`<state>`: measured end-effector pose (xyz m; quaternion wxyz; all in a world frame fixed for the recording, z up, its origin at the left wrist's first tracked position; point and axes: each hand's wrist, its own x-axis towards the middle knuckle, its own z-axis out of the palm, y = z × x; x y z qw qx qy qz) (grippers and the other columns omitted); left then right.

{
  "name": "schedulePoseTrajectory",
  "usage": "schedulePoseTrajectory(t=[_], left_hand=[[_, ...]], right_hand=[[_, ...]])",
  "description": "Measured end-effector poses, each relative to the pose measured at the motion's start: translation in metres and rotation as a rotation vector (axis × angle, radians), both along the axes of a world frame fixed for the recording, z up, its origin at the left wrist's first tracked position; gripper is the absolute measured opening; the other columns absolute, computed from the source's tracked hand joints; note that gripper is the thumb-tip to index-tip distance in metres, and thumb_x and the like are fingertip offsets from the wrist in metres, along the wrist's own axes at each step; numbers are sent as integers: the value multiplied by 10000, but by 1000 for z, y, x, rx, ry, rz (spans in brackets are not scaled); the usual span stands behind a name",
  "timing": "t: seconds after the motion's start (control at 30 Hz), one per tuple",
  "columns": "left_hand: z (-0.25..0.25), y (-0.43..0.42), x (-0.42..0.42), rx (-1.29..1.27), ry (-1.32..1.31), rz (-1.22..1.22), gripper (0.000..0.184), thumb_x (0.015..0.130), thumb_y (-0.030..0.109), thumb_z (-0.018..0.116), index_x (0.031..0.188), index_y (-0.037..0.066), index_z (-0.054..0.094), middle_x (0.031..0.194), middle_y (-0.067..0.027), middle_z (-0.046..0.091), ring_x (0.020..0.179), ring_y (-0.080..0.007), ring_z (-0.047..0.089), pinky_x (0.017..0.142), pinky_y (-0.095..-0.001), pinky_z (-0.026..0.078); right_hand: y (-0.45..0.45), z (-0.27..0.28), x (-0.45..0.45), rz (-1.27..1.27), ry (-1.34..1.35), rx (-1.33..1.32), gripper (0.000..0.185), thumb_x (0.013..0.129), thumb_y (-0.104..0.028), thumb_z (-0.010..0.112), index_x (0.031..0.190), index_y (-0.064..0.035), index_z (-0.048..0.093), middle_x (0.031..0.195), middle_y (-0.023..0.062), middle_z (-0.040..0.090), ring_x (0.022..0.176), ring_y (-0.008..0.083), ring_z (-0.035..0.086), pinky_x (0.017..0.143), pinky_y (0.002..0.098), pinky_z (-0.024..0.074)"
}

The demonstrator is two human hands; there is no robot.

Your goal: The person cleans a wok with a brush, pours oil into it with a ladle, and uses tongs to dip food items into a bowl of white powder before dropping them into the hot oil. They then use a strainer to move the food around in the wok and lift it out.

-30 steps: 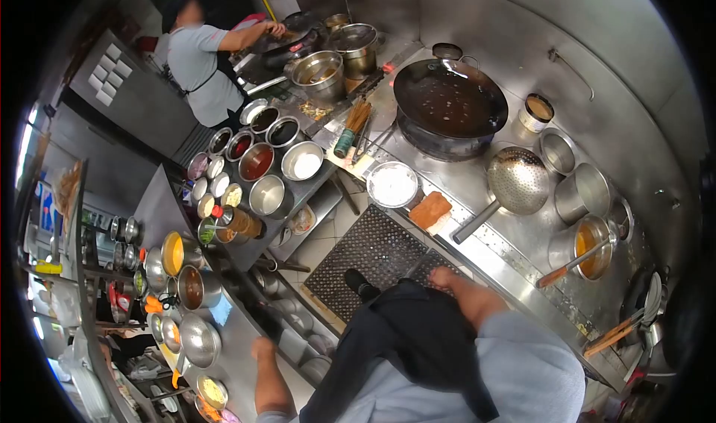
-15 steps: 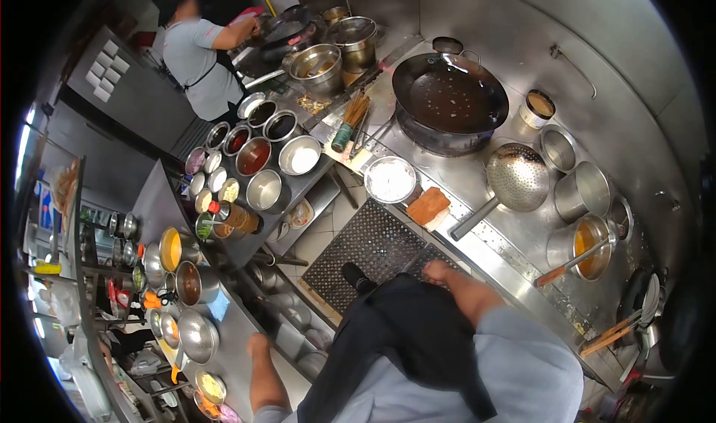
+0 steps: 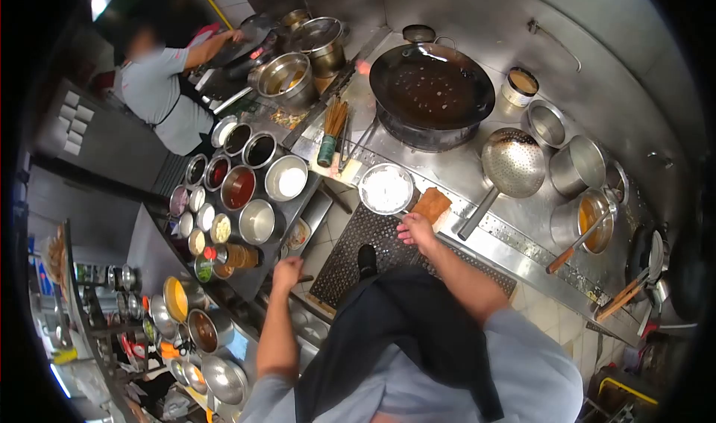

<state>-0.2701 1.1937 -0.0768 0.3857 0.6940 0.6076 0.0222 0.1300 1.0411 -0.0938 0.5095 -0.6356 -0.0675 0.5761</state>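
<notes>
My left hand (image 3: pixel 288 272) is closed like a fist beside the edge of the sauce counter, with nothing visible in it. My right hand (image 3: pixel 416 230) has its fingers loosely curled and apart, just below a metal bowl of white powder (image 3: pixel 386 189) and its short handle. It does not visibly grip the handle. A brown-orange folded cloth (image 3: pixel 432 205) lies right beside that hand on the stove edge. A perforated ladle (image 3: pixel 513 163) rests further right, and a large wok (image 3: pixel 432 87) with dark liquid sits on the burner behind.
Sauce pots (image 3: pixel 239 187) and a capped bottle (image 3: pixel 237 256) crowd the left counter. A bamboo brush (image 3: pixel 333 132) lies by the stove. A pot of orange liquid (image 3: pixel 589 218) stands at the right. Another person (image 3: pixel 164 87) works at a wok at the upper left.
My body and view have shifted forward and turned. My left hand has come up beside the sauce counter, and my right hand has reached toward the powder bowl and cloth.
</notes>
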Motion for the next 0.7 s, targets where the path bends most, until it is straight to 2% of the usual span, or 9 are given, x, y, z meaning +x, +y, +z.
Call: schedulePoseTrajectory(t=[0.03,0.1,0.17,0.23,0.3,0.4,0.47,0.6,0.7], left_hand=[[-24,24,18,68,-33,-44,261,891,295,611,953,70,727,730,-119,692,645,-238,660,640,-351,505],[44,42,101,-55,29,-105,291,875,287,621,1039,65,712,848,-138,709,762,-292,673,716,-368,513],[-8,78,136,389,-138,-314,298,861,282,626,1022,43,704,923,-162,703,868,-343,662,787,-411,508],[15,100,188,272,-218,-288,302,843,229,614,1062,32,679,949,-189,688,918,-369,648,835,-445,503],[1,131,227,331,-146,-374,376,819,174,602,1157,9,614,999,-239,656,974,-404,625,885,-471,489],[-19,160,272,329,-51,-424,562,814,155,563,1335,-19,443,1207,-322,530,1080,-457,563,948,-466,464],[-56,177,294,351,-25,-467,585,819,146,547,1367,-3,408,1243,-319,501,1108,-461,546,963,-465,456],[-26,170,321,248,138,-464,605,871,135,507,1442,62,319,1317,-297,422,1196,-456,475,1000,-460,431],[-43,176,329,233,210,-462,582,924,164,472,1472,96,288,1309,-279,422,1214,-423,463,1009,-450,427]], right_hand=[[7,1,2,-14,-14,-6,329,958,-289,517,1180,-46,523,910,82,657,661,158,627,532,284,491],[16,1,1,-72,33,-84,319,973,-271,503,1203,-49,510,918,78,665,657,143,623,542,277,498],[27,-6,0,-110,37,-117,356,974,-285,507,1236,-44,503,923,87,671,645,148,627,528,278,502],[37,-13,-4,-147,28,-147,348,969,-295,522,1198,-34,517,899,90,675,607,156,624,488,283,502],[48,-16,-10,-198,9,-194,336,965,-294,531,1170,-28,522,883,91,674,590,159,625,465,284,498],[60,-25,-17,-258,-24,-266,325,960,-292,536,1131,-15,528,861,100,668,588,175,631,443,289,493],[66,-16,-24,-288,-116,-309,292,960,-254,527,1090,7,542,838,112,656,590,187,636,428,290,503],[74,-20,-35,-572,-124,-196,251,928,-164,533,1064,45,559,791,118,634,584,181,616,469,294,539],[71,-3,-41,-585,-178,-172,230,916,-137,539,1040,54,576,823,122,632,603,176,611,484,291,545]])
